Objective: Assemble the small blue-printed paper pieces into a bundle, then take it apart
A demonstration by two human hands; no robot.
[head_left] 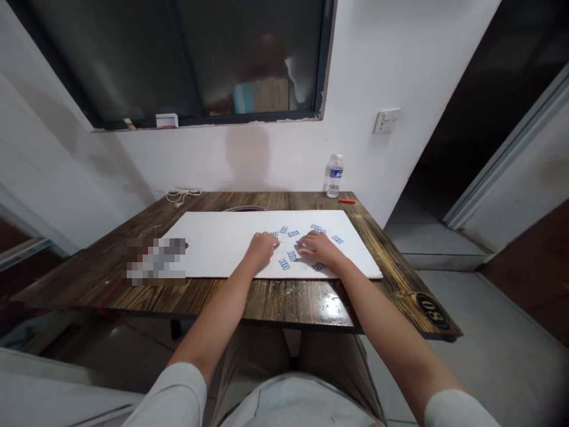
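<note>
A white board (213, 243) lies on the wooden table, with several small blue-and-white striped rectangular pieces scattered over its right half. My left hand (261, 249) rests on the board with its fingers curled together; whatever is in them is too small to make out. One striped piece (274, 234) lies just behind its fingers. Across from it, my right hand (318, 247) lies palm down, fingers somewhat apart, over the board. Near its fingertips is a striped piece (291, 256), and another piece (319, 267) shows partly under the wrist. Further pieces, such as one (338, 239) at the right, lie loose.
On the dark wooden table (275, 302), a water bottle (335, 177) and a red pen-like stick (347, 201) stand and lie at the back right. A white cable (183, 194) is coiled at the back left. A blurred-out object (157, 261) covers the board's left edge.
</note>
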